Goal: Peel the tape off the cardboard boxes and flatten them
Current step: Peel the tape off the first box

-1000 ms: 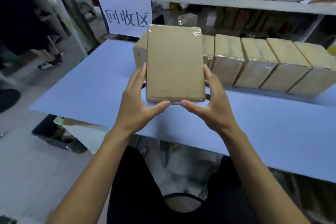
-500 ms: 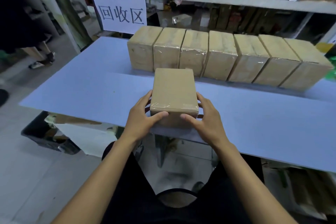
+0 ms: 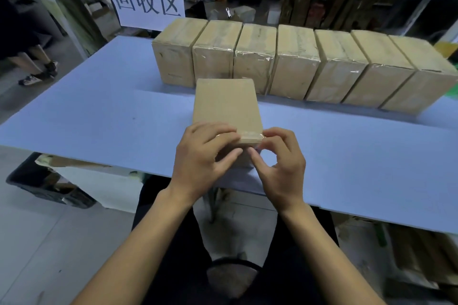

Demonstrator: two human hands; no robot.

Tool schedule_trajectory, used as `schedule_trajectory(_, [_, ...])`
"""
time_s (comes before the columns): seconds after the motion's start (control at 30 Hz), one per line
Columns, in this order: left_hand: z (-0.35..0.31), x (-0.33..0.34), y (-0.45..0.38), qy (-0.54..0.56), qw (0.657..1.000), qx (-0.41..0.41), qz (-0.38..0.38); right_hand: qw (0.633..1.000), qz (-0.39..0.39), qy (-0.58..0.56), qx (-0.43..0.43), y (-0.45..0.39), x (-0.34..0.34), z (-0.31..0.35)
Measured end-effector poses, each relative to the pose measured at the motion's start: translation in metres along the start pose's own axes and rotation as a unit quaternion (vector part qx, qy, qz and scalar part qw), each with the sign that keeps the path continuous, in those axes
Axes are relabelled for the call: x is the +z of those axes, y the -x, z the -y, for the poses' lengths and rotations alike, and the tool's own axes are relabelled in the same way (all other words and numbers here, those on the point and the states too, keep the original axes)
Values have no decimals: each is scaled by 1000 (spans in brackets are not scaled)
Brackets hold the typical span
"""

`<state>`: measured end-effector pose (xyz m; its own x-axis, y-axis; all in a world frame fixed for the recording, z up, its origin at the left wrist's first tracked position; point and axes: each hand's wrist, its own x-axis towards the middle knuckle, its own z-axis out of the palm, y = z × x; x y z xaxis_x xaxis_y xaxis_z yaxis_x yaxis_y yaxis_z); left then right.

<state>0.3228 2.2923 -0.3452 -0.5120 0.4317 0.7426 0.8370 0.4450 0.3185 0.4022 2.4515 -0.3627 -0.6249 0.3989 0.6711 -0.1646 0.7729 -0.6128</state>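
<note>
Row of boxes [image 3: 297, 62] walls off the far table [image 3: 99, 111]; bare surface lies either side.

Mid-frame, a cardboard box [image 3: 226, 106] lies on the blue table [image 3: 99, 116]. The left hand [image 3: 203, 156] grips its near end. The right hand [image 3: 280, 163] picks at the clear tape [image 3: 250, 135] there.

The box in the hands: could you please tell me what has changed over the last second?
The box came down from the air onto the table. The left hand now rests on its near end; the right hand picks at the tape. The row of boxes stayed put.
</note>
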Motion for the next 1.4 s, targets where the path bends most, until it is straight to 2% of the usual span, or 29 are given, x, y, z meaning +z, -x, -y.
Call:
schedule_trajectory(0.13, [-5,8,1,-6,998,-39,-49,998,-46,4,52,9,8,9])
schedule_trajectory(0.23, [-4,11,2,2,998,-43,-54,994,-57,-15,88,13,10,14])
schedule_trajectory(0.43, [0,10,2,5,998,-42,-47,990,-14,-73,117,11,5,13])
schedule_trajectory(0.63, [2,11,3,7,999,-32,-38,991,49,-87,89,3,-9,2])
schedule_trajectory(0.77, [1,11,3,13,998,-34,-41,989,43,-121,72,6,-14,4])
schedule_trajectory(0.87, [1,11,3,16,998,-40,-44,997,37,-59,35,8,-11,3])
schedule_trajectory(1.03, [0,11,3,16,998,-42,-44,993,35,17,114,3,-3,6])
schedule_trajectory(1.4, [2,10,3,17,999,-34,-38,994,78,-16,76,2,-1,3])
